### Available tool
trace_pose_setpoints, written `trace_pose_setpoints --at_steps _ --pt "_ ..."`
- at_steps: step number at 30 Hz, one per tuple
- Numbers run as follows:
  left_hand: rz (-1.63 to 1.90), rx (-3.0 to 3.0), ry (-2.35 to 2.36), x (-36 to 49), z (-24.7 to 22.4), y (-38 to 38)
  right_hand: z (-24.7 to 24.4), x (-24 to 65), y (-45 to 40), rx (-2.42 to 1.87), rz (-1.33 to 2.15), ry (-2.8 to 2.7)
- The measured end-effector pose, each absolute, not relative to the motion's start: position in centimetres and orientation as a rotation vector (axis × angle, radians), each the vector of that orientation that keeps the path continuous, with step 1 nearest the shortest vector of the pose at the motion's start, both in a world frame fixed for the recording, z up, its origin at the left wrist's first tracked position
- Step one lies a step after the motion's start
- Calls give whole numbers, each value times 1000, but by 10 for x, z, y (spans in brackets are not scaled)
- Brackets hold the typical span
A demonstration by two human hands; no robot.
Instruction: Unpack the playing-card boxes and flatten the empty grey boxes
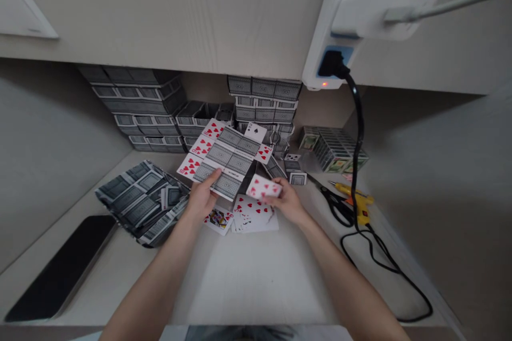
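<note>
My left hand (204,198) grips the near edge of a panel of playing cards (230,154), thumb on top. Grey card backs fill its middle, and heart cards stick out along its left side, with a two of spades at the far corner. Between the fingers of my right hand (288,200) is a single playing card (264,187), a heart card blurred by motion, held just right of the panel. Below both hands, loose playing cards (256,216) lie face up on the table, with a queen card (219,219) to their left.
Stacked card blocks (140,109) line the back. A card-built box (144,202) and a dark flat object (60,266) are at left. Scissors (340,208), a yellow glue gun (362,206) and its black cord lie at right. A power strip (328,58) hangs above.
</note>
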State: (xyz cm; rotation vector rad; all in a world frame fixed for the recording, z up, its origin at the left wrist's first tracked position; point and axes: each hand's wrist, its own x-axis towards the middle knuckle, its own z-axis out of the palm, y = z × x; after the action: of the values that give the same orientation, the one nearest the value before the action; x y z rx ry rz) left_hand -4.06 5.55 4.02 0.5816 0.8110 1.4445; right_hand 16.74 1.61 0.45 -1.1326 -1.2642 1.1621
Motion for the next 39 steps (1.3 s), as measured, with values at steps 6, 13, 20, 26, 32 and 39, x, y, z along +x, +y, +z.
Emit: trace_pose_setpoints --at_steps 6,13,20,26,32,39 --pt "1430 592 831 -36 44 52 15 168 16 -1022 1328 -1036" --pt "1404 612 852 -31 41 48 16 157 12 -944 1388 -983" --pt "1365 668 859 -30 38 47 17 160 9 -952 1429 -1084" --pt "1344 719 846 -29 38 46 20 164 8 -1026 1364 -1205" --pt "1328 741 873 -29 39 45 23 166 9 -1129 1309 -1247" --pt "1311 780 876 -29 40 44 22 170 9 -1104 1304 -1315"
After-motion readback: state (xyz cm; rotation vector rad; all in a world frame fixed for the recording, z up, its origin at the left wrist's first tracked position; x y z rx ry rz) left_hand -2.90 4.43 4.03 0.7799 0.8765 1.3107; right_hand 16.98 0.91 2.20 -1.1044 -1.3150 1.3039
